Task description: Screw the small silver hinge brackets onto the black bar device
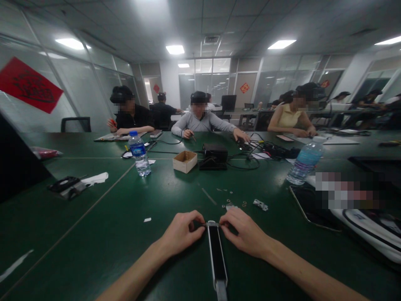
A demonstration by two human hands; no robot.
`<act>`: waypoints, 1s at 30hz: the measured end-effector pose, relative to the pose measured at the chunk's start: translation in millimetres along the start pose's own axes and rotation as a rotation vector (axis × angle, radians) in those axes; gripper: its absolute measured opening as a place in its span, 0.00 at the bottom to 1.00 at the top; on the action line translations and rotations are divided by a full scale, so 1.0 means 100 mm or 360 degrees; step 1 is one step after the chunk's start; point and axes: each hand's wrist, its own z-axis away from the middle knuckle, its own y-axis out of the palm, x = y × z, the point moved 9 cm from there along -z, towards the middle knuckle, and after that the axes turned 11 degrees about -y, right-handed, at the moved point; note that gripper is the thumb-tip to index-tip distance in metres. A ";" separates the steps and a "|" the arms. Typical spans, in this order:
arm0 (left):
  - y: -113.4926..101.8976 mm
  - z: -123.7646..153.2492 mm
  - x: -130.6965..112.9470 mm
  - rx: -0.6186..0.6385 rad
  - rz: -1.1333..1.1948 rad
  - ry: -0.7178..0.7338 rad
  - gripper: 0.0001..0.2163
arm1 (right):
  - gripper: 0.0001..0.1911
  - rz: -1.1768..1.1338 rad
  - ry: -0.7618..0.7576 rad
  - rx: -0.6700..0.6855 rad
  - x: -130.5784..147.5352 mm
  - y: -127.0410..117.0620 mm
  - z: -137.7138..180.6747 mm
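Note:
A long, narrow device (217, 255) with a silver-white frame and a dark face lies on the table, pointing away from me. My left hand (184, 230) is at the left of its far end, thumb and forefinger pinched together. On the opposite side of that end, my right hand (242, 230) makes a similar pinch. Something thin and dark shows at the fingertips, too small to name. Beyond my right hand lie several small rings (244, 204) and a small silver metal bracket (260, 205). Another pale piece (231, 207) is partly hidden behind that hand.
An open cardboard box (184, 162) stands beside a black device (214, 156) with cables. Water bottles stand left (140, 154) and right (305, 162). A phone (310, 209) and a white bag (372, 234) lie at right. People sit across the green table (119, 234).

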 end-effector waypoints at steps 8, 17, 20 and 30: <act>0.01 -0.01 0.00 -0.0044 -0.0067 0.0006 0.05 | 0.07 0.0012 0.0003 -0.0010 0.00 0.01 0.00; 0.04 -0.02 -0.01 -0.0054 -0.0042 0.0044 0.06 | 0.07 0.0012 0.0015 0.0021 0.01 0.01 -0.01; 0.04 -0.02 0.00 -0.0065 -0.0036 0.0051 0.05 | 0.07 0.0021 0.0003 0.0023 0.02 0.00 -0.01; 0.05 -0.02 -0.01 -0.0079 -0.0049 0.0059 0.05 | 0.07 0.0060 -0.0008 0.0010 0.04 -0.03 -0.03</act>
